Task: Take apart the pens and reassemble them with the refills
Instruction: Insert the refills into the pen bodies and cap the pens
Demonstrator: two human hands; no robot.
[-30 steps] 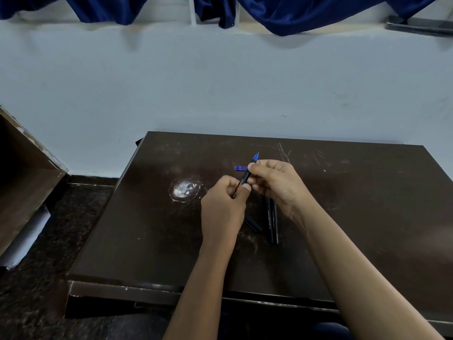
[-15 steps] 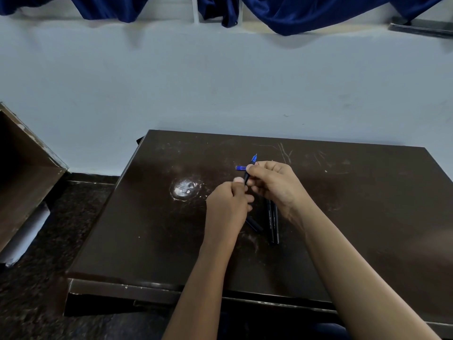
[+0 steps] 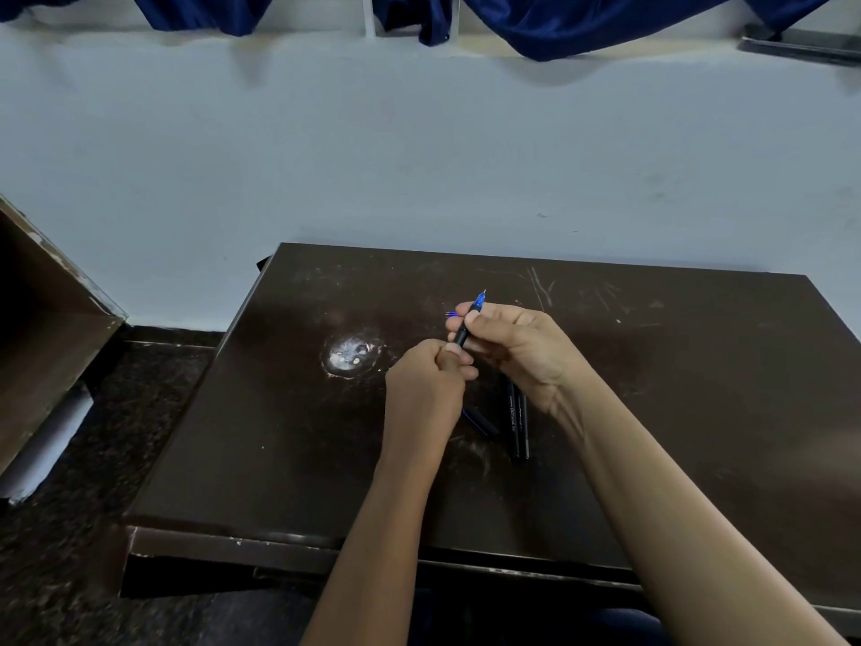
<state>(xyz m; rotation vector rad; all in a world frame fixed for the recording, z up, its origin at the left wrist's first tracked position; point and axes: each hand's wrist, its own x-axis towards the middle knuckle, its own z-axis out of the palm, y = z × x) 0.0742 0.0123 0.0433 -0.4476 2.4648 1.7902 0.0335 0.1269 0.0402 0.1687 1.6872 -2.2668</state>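
A black pen (image 3: 462,334) with a blue tip pointed up and away. Two black pens (image 3: 514,424) lay side by side on the bench (image 3: 699,412), a dark cap (image 3: 481,422) just left.

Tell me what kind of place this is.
Probably a plain study or classroom corner: a scratched dark desk stands by a pale wall, dark blue curtains hang above, and black pens lie on the desk.

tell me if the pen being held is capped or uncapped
Uncapped: the pen shows a bare blue pointed tip above the right hand, while the left hand grips its lower end.
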